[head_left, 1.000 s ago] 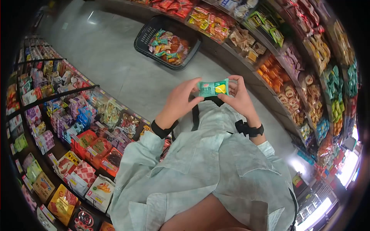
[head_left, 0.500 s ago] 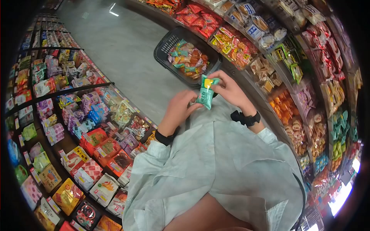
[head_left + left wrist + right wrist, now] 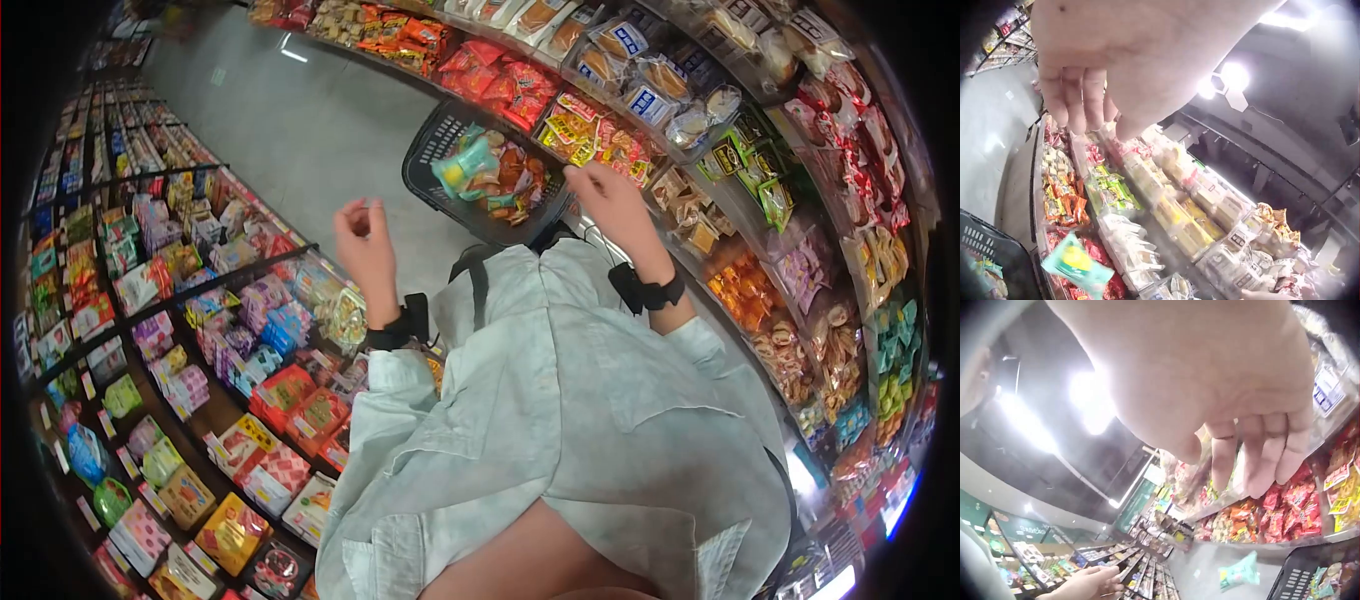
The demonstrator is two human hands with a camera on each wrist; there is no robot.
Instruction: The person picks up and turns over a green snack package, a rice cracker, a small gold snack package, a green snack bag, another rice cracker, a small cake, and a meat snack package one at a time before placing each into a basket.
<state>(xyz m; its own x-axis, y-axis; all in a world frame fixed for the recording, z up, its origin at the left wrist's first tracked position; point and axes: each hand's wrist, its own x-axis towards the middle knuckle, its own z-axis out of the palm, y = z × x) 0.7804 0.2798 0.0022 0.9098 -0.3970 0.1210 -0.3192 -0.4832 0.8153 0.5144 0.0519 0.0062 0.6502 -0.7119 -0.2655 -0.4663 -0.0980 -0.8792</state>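
A green snack packet (image 3: 462,165) is in the air just above the black shopping basket (image 3: 424,150), which stands on the floor full of snack packets. Neither hand touches it. My left hand (image 3: 362,232) is raised to the left of the basket, its fingers loosely curled and holding nothing. To the right of the basket my right hand (image 3: 608,198) is also empty, fingers relaxed. The left wrist view catches the packet (image 3: 1079,262) below the left hand's fingers (image 3: 1082,94). The right wrist view has the packet (image 3: 1239,570) floating next to the basket's rim (image 3: 1297,576).
Shelves of bagged snacks (image 3: 640,90) curve along the right, right behind the basket. Low shelves of boxed and bagged sweets (image 3: 200,300) run along the left. A grey floor aisle (image 3: 290,120) stretches ahead between them.
Both hands held the green packet in front of the chest, then let go of it. It now flies over the basket, and the hands have moved apart, empty.
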